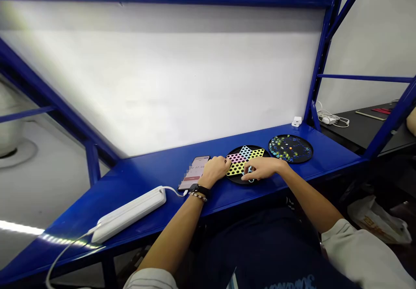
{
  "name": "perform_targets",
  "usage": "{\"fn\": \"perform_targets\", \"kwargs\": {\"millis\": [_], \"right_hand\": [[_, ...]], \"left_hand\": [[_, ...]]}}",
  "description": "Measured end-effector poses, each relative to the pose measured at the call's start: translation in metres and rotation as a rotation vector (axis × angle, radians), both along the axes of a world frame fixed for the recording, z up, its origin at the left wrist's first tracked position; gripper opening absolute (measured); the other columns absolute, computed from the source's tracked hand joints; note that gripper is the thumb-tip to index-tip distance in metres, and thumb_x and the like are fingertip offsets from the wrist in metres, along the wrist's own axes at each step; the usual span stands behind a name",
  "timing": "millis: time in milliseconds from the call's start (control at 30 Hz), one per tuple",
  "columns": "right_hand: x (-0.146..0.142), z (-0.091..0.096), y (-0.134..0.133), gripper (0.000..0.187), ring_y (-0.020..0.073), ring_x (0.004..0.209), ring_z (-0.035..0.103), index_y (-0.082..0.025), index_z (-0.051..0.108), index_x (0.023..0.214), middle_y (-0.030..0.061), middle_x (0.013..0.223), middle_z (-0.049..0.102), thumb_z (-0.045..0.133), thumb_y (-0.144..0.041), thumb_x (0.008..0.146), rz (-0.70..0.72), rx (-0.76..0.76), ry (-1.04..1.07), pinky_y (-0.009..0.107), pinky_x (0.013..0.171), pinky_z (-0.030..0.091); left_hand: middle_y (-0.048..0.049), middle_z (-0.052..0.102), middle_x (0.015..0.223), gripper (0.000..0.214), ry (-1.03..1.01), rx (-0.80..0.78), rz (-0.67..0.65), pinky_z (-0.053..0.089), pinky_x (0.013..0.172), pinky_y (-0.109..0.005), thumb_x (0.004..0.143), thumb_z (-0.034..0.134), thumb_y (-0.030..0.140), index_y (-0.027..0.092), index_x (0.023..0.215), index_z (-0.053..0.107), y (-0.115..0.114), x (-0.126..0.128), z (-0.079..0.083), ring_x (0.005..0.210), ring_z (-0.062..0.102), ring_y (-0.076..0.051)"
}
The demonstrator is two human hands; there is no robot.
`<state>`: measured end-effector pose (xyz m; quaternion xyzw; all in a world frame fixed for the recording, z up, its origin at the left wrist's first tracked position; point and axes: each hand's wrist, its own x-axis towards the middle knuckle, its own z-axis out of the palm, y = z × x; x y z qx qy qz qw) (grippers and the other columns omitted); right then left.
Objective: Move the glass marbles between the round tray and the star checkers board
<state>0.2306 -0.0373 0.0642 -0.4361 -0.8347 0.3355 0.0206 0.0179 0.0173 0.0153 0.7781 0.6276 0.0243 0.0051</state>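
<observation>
A Chinese checkers board (238, 167), with a pink, yellow and light-blue star full of dark holes on a round black base, lies on the blue shelf. At its left rim rests my left hand (215, 170), fingers curled in; whatever they may hold is hidden. My right hand (262, 168) is over the board's lower right part, its fingers bent down and the fingertips close together above the light-blue point. Anything between them is too small to make out. To the right, a round black tray (302, 155) carries many small glass marbles (280, 146) and one orange piece.
A phone (196, 172) showing a timer lies left of my left hand, near a white cable end. Further left is a long white power strip (130, 215). A white charger (296, 121) stands at the back right. Blue metal posts (320, 63) frame the shelf (146, 172).
</observation>
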Motion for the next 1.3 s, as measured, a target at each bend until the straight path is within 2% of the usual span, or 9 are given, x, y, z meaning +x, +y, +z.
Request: {"fn": "perform_targets", "kwargs": {"millis": [233, 467, 733, 967, 1200, 1300], "right_hand": [[0.000, -0.003, 0.002, 0.039, 0.0151, 0.065, 0.066, -0.018, 0.068, 0.101, 0.0046, 0.092, 0.072, 0.061, -0.056, 0.092, -0.007, -0.009, 0.018, 0.026, 0.065, 0.046], [0.001, -0.002, 0.002, 0.043, 0.0169, 0.065, 0.064, -0.018, 0.068, 0.099, 0.0013, 0.072, 0.068, 0.060, -0.060, 0.090, -0.019, -0.033, 0.002, 0.027, 0.064, 0.044], [0.001, -0.008, 0.006, 0.040, 0.0170, 0.062, 0.063, -0.019, 0.067, 0.095, 0.0006, 0.068, 0.067, 0.063, -0.059, 0.088, -0.032, -0.030, 0.029, 0.027, 0.061, 0.040], [-0.002, -0.015, 0.011, 0.036, 0.0174, 0.068, 0.058, -0.020, 0.068, 0.080, 0.0038, 0.079, 0.069, 0.065, -0.055, 0.089, -0.058, 0.140, 0.021, 0.028, 0.063, 0.036], [-0.005, -0.017, 0.011, 0.035, 0.0158, 0.064, 0.054, -0.020, 0.062, 0.073, 0.0017, 0.072, 0.065, 0.063, -0.052, 0.090, -0.070, 0.158, 0.031, 0.028, 0.060, 0.033], [-0.006, -0.022, 0.014, 0.039, 0.0153, 0.065, 0.053, -0.020, 0.061, 0.071, 0.0013, 0.072, 0.065, 0.068, -0.055, 0.086, -0.133, 0.179, 0.118, 0.028, 0.059, 0.033]], "left_hand": [[-0.0201, 0.076, 0.098, 0.054, -0.007, -0.010, -0.005, 0.050, 0.076, -0.036, 0.098, 0.030, 0.037, 0.015, 0.087, 0.078, 0.001, -0.002, -0.001, 0.090, 0.072, -0.031], [-0.0185, 0.076, 0.089, 0.049, -0.027, -0.012, -0.050, 0.045, 0.068, -0.031, 0.095, 0.036, 0.036, 0.016, 0.076, 0.076, 0.004, -0.004, -0.003, 0.081, 0.071, -0.026], [-0.0160, 0.075, 0.083, 0.050, -0.095, -0.010, -0.017, 0.041, 0.064, -0.030, 0.097, 0.035, 0.036, 0.017, 0.069, 0.072, 0.006, -0.005, -0.007, 0.075, 0.070, -0.025], [-0.0147, 0.075, 0.081, 0.055, -0.160, 0.003, 0.031, 0.039, 0.062, -0.031, 0.099, 0.032, 0.042, 0.018, 0.071, 0.073, 0.002, 0.000, -0.003, 0.074, 0.069, -0.025], [-0.0133, 0.074, 0.077, 0.057, -0.153, 0.052, -0.009, 0.035, 0.061, -0.031, 0.100, 0.032, 0.046, 0.020, 0.067, 0.070, 0.001, 0.000, -0.006, 0.073, 0.067, -0.025], [-0.0121, 0.071, 0.073, 0.057, -0.213, 0.108, -0.009, 0.031, 0.058, -0.031, 0.101, 0.031, 0.045, 0.020, 0.065, 0.067, 0.000, 0.000, -0.003, 0.067, 0.063, -0.023]]}}
